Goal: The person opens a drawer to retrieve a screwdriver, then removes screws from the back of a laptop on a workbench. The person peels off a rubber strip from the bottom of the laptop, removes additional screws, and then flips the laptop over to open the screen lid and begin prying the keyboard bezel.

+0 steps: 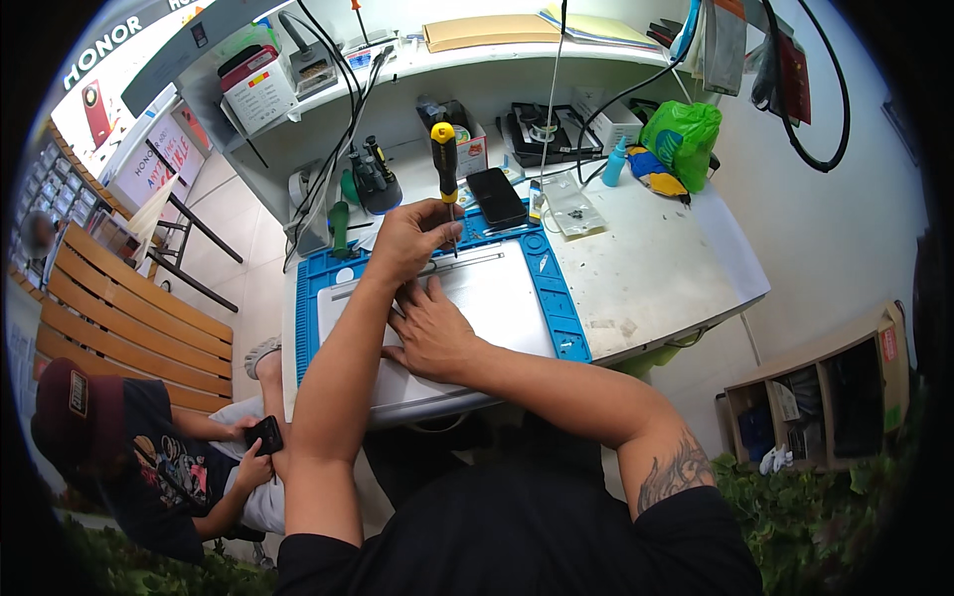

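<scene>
Screwdriver (444, 164), nearly upright, is pinched by its thin shank between the fingertips of my left hand (412, 241), its handle standing free above my knuckles. I reckon it light and stiff, the shank slick under skin; the thick handle should give the better hold for turning, while my low pinch suits steadying the point. The handle is black and yellow with a rounded yellow cap, and the metal runs down to the far part of a silver laptop case (507, 298), close to a dark strip; whether the tip touches, I can't tell.

My right hand (437, 333) lies on that case with its fingers spread, pressing rather than grasping. The case is pale, flat and smooth; I'd expect it to be rigid, fairly light for its breadth and apt to slide, with a surface that scratches easily, so I'd lift it by opposite edges.

It sits on a blue repair mat (568, 323) with moulded compartments along its far and right sides. Just beyond are a black phone (497, 196) and a clear packet (574, 207). Farther right stand a light-blue bottle (614, 162) and a green plastic bag (681, 139). To my left, a seated person (159, 447) holds another phone (264, 435).
</scene>
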`<state>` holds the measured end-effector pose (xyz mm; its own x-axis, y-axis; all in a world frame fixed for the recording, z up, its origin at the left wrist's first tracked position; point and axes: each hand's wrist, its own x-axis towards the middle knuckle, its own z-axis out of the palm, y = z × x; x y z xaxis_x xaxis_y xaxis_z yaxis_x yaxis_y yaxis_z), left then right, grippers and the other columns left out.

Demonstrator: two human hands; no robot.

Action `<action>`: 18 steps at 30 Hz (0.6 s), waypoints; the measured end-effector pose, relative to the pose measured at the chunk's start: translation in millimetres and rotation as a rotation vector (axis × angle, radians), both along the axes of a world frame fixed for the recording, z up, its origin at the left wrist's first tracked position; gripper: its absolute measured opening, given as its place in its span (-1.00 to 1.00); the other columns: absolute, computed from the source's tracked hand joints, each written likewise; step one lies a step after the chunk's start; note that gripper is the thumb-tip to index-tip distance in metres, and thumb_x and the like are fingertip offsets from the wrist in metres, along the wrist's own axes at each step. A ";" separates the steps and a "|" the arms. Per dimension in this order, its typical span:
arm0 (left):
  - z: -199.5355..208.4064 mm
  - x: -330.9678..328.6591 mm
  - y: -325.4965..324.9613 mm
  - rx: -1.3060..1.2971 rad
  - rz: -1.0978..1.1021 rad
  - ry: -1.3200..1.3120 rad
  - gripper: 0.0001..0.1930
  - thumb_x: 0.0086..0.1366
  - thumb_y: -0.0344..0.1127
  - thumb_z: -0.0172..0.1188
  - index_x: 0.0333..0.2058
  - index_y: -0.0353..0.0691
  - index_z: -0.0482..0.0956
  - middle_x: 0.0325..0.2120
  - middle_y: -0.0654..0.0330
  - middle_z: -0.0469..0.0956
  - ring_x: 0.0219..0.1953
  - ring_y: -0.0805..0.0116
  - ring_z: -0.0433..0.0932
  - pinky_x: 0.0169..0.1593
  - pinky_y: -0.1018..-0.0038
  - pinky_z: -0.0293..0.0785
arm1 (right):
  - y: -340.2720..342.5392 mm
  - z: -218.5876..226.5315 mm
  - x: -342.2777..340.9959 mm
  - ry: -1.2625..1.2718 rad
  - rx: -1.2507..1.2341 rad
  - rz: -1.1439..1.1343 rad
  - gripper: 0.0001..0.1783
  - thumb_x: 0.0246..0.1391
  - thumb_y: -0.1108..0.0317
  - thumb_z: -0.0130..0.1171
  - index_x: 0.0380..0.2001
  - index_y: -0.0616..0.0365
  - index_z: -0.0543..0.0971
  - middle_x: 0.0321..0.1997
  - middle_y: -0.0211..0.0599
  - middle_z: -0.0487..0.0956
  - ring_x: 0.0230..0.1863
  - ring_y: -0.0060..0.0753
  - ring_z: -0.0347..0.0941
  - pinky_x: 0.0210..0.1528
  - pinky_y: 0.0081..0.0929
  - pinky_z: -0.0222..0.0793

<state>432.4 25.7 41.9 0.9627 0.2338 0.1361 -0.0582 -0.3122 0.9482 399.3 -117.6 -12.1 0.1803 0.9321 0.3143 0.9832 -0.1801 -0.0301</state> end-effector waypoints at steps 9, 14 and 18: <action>-12.1 2.8 -1.5 0.049 0.034 -0.034 -0.75 0.40 -0.46 0.44 0.01 -0.36 0.74 -0.26 0.21 0.78 -0.20 0.48 0.73 -0.05 0.50 0.69 | -4.7 -1.2 0.3 -0.018 -0.037 -0.022 -0.13 0.48 -0.33 -0.17 0.38 0.28 0.50 0.46 0.17 0.45 0.57 0.30 0.14 0.56 0.36 -0.10; 2.9 35.8 -34.8 0.081 -0.012 -0.027 -0.77 0.38 -0.49 0.45 -0.01 -0.37 0.76 -0.28 0.21 0.78 -0.20 0.48 0.74 -0.08 0.51 0.67 | -3.8 -18.6 6.0 0.075 0.115 0.045 -0.15 0.45 -0.22 -0.10 0.50 0.24 0.35 0.58 0.15 0.32 0.67 0.20 0.02 0.66 0.35 -0.27; -4.5 44.0 -48.9 0.272 -0.003 -0.041 -0.77 0.34 -0.49 0.48 -0.04 -0.32 0.78 -0.28 0.21 0.80 -0.21 0.51 0.73 -0.07 0.52 0.66 | -3.4 -23.7 7.5 0.166 0.024 0.094 -0.16 0.44 -0.11 -0.08 0.57 0.23 0.22 0.63 0.15 0.23 0.70 0.08 -0.02 0.70 0.26 -0.31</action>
